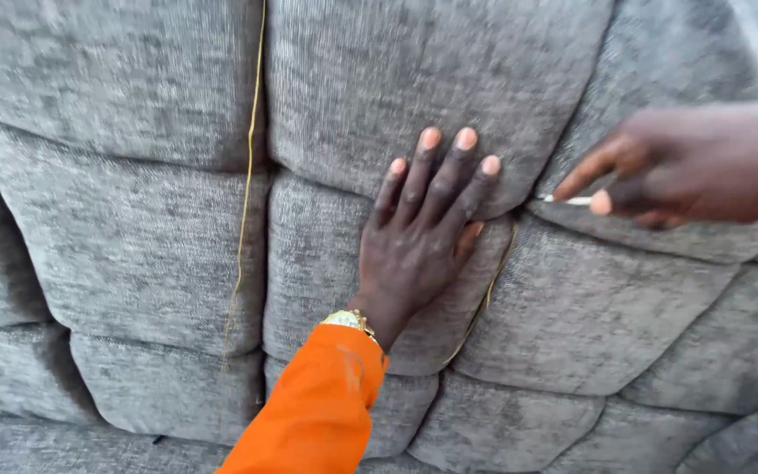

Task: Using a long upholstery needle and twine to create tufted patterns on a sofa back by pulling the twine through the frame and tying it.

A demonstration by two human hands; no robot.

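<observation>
The left hand (pixel 423 237), orange sleeve (pixel 318 412) and gold watch (pixel 348 321) at 6 o'clock, lies flat with fingers spread wide on the grey tufted cushion panel (pixel 133 246). Keep this palm pressing firmly beside the seam to steady the fabric. At 3 o'clock the right hand (pixel 677 167) pinches a thin white tool (pixel 569 201) at the seam; guide it in slowly. A yellow thread (pixel 247 175) hangs at 11 o'clock. The tool's tip and kind are hard to make out; the right forearm is cut off.

Grey chenille with a mottled, fine-ribbed weave is seen on the tufted cushion panels (pixel 133 246). A yellow thread (pixel 247 175) is run down one seam. An orange sleeve (pixel 318 412), a gold watch (pixel 348 320) and a white tool (pixel 572 201) are shown.
</observation>
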